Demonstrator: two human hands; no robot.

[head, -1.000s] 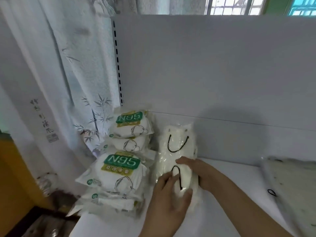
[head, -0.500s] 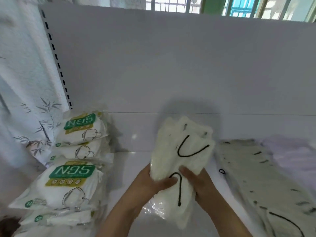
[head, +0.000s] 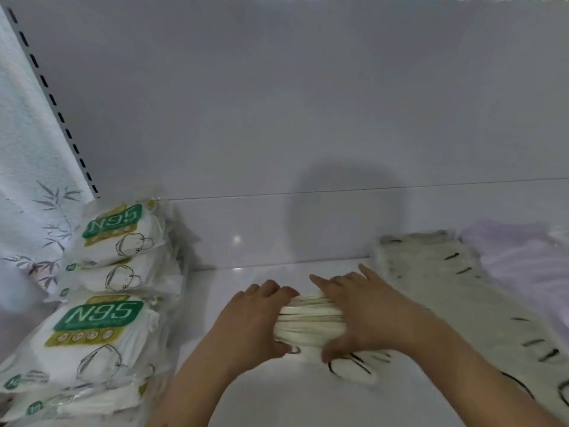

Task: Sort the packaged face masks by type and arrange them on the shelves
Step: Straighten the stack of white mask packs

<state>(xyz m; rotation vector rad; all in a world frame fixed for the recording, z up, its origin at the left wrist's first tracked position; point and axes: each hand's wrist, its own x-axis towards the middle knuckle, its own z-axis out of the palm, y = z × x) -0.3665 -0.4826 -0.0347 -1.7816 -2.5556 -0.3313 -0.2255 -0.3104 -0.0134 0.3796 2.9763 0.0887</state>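
Note:
A bundle of white masks with black ear loops (head: 309, 323) lies on the white shelf (head: 240, 275), edge-on to me. My left hand (head: 251, 322) grips its left side, fingers curled over the top. My right hand (head: 366, 312) grips its right side, thumb below, fingers spread over the top. Black loops trail out below my right hand. At the left stand stacks of N95 mask packs (head: 101, 322) with green labels. A row of white masks with black loops (head: 455, 303) lies on the shelf to the right.
A pale purple stack of masks (head: 523, 263) sits at the far right. The shelf's white back panel (head: 308, 118) rises behind everything. A slotted upright (head: 52, 100) and a bamboo-print curtain (head: 27, 180) stand at the left.
The bundle was held upright in both hands; it now lies low on the shelf between the N95 stacks and the white row. My view has swung to the right.

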